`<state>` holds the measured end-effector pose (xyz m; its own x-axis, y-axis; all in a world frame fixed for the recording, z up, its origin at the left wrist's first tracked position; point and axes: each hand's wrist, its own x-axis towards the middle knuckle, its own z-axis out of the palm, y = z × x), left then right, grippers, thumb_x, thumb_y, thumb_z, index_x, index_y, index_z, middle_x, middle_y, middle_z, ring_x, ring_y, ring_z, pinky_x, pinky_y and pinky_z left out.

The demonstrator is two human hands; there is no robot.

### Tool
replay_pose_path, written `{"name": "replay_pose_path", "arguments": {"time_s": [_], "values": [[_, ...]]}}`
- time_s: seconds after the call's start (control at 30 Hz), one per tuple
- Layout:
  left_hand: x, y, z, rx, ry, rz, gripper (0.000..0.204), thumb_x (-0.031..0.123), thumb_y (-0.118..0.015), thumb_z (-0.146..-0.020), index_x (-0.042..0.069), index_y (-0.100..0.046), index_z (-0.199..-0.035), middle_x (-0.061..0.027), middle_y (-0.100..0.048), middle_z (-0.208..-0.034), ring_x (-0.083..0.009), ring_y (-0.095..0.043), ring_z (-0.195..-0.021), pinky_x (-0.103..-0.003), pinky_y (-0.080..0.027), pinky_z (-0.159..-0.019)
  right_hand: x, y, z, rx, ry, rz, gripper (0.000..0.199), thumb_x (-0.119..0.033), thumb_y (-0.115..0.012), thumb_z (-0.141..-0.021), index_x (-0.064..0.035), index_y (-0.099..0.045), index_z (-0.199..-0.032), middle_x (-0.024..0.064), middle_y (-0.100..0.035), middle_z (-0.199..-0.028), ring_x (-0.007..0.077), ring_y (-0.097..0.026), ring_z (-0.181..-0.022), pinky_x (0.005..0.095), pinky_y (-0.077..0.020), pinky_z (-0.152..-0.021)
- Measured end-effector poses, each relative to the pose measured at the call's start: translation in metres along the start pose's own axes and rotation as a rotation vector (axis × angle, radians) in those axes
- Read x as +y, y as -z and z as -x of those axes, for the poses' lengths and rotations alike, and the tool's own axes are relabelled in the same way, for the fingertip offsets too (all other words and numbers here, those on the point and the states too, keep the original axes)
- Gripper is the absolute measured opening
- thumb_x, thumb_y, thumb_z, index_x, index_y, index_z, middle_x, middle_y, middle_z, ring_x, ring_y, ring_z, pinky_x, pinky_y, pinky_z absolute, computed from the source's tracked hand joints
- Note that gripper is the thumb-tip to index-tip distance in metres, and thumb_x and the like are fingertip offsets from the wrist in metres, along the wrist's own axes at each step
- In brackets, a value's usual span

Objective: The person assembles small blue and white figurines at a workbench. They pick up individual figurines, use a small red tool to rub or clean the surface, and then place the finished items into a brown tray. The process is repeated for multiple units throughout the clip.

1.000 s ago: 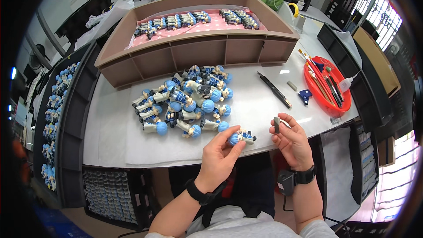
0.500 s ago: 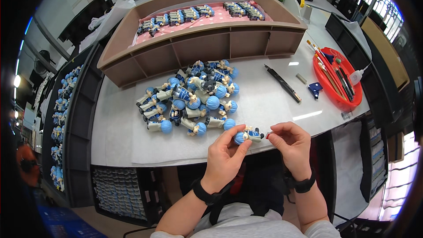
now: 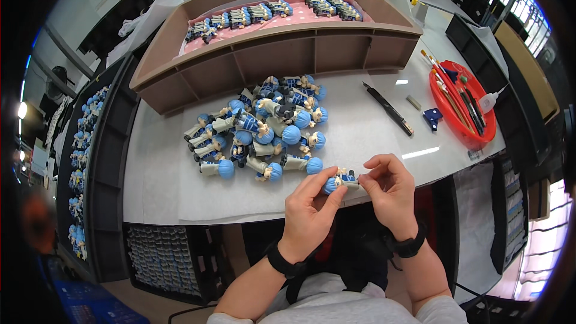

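The left hand (image 3: pixel 312 205) grips a figurine (image 3: pixel 341 180) by the head; its body points sideways to the right hand (image 3: pixel 391 197) beside the feet. That hand's hold is unclear.

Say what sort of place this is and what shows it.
Probably a figurine workshop or factory: small blue-haired figurines lie heaped on the white worktable, more lie in rows in a long brown plastic tray, and a rounded red plastic dish holds paintbrushes.

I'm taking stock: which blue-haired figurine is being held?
The figurine at the near edge of the table, in the grip of the left hand; the others, in the pile or the brown tray, lie untouched.
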<state>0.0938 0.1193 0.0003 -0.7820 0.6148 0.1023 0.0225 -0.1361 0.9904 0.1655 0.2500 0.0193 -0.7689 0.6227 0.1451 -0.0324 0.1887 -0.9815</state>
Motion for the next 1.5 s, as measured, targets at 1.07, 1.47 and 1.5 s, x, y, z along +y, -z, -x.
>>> {"name": "replay_pose_path", "arguments": {"time_s": [1.07,1.47,1.5], "values": [[0.001,-0.001,0.001,0.006,0.008,0.021,0.034,-0.002,-0.059,-0.082,-0.008,-0.051,-0.115,-0.0072,-0.054,-0.101,-0.0105,-0.055,-0.089,-0.021,-0.047,-0.075,-0.01,-0.007,0.005,0.033,0.097,0.033,0.014,0.004,-0.065,-0.072,-0.0032,-0.058,-0.083,0.0,-0.058,-0.066,0.0033,-0.049,-0.059,0.0186,-0.0345,-0.053],[0.004,0.004,-0.002,-0.061,0.067,0.21,0.035,-0.003,-0.06,-0.081,-0.005,-0.052,-0.115,-0.0081,-0.057,-0.102,-0.0112,-0.056,-0.092,-0.022,-0.048,-0.079,-0.012,0.007,-0.048,0.13,0.301,0.366,0.023,0.004,-0.065,-0.067,-0.0009,-0.061,-0.09,0.0109,-0.063,-0.083,0.0208,-0.06,-0.082,0.0288,-0.0475,-0.068],[0.003,0.005,-0.002,-0.077,0.065,0.209,0.035,-0.003,-0.06,-0.081,-0.004,-0.052,-0.115,-0.008,-0.056,-0.103,-0.0113,-0.055,-0.092,-0.022,-0.048,-0.079,-0.012,0.01,-0.047,0.048,0.321,0.436,0.024,0.004,-0.065,-0.067,-0.0006,-0.061,-0.091,0.0121,-0.063,-0.086,0.0227,-0.06,-0.086,0.0303,-0.0473,-0.072]]}}
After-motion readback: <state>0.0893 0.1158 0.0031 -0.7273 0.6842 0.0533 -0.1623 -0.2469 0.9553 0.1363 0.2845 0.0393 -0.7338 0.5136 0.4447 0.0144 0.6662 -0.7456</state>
